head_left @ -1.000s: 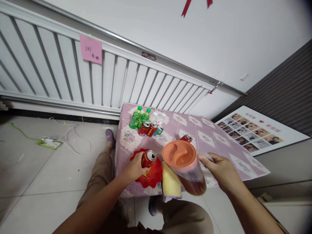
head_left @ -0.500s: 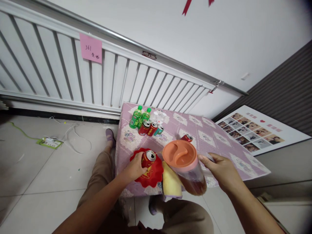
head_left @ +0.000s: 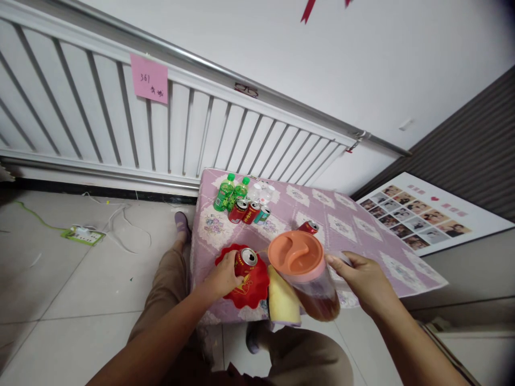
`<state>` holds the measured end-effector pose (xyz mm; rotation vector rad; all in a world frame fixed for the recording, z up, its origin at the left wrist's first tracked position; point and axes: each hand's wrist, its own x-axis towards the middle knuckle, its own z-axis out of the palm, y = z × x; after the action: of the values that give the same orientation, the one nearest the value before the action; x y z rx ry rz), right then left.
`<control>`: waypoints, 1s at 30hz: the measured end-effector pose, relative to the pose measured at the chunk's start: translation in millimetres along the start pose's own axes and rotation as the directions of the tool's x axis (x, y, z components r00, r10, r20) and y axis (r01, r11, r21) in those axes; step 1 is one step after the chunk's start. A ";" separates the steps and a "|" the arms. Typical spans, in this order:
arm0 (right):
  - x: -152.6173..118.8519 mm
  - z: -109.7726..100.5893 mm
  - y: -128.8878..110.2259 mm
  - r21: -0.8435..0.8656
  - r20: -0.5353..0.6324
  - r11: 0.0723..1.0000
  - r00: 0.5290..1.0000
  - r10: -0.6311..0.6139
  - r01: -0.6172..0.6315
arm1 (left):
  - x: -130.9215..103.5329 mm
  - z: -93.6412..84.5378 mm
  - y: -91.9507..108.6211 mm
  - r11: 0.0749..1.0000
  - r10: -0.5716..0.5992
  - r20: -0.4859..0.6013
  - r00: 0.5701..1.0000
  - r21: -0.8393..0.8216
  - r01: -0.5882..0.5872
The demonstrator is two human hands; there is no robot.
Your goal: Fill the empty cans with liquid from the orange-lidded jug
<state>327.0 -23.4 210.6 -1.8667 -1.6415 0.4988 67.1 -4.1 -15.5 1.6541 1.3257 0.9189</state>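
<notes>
Red ribbon (head_left: 308, 10): top is cut by upper edge.
Clear bottles (head_left: 266, 194): lower parts are hidden.
Left hand (head_left: 222, 277): some fingers are hidden behind red can (head_left: 244, 264).
Yellow object (head_left: 281, 300): partly covered by pitcher (head_left: 317, 295).

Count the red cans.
4: one can in the left hand, two more by the green bottles, a fourth just beyond the pitcher, which may hide others.

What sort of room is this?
Probably a room in a home: a floral tablecloth, a white radiator along the wall, and a framed photo collage.
</notes>
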 end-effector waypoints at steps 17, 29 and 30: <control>2.1 -0.1 6.2 -0.077 0.008 0.997 1.000 -0.010 0.011 | 1.4 2.7 -0.2 1.000 -0.019 0.008 1.000 0.015 0.019; 0.5 -1.3 6.3 -0.105 0.002 0.994 0.999 -0.033 0.033 | 0.8 3.2 -1.5 1.000 -0.005 -0.009 1.000 0.029 0.005; 0.3 -1.3 6.3 -0.102 0.000 0.994 0.999 -0.036 0.036 | 0.7 3.1 -1.5 1.000 -0.002 -0.008 1.000 0.026 0.002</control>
<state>332.6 -23.7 207.5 -1.9062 -1.7258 0.4050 69.5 -3.7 -18.1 1.6699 1.3501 0.9115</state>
